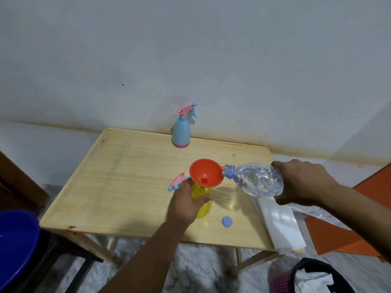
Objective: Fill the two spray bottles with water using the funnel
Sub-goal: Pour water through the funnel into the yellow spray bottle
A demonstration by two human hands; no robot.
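Note:
A yellow spray bottle (pixel 204 205) stands uncapped on the wooden table (pixel 110 178), with an orange funnel (pixel 206 171) seated in its neck. My left hand (pixel 188 205) grips the yellow bottle's body. My right hand (pixel 304 183) holds a clear water bottle (pixel 254 179) tipped sideways, its open mouth touching the funnel's right rim. A pink and blue spray head (pixel 177 180) lies on the table just left of the funnel. A blue spray bottle (pixel 181 132) with its pink trigger head on stands upright at the table's far edge.
A small blue cap (pixel 227 221) lies on the table near the front. White plastic sheeting (pixel 279 225) hangs over the right edge. A blue basin (pixel 14 248) sits at lower left and a dark basket (pixel 317 278) on the floor at lower right.

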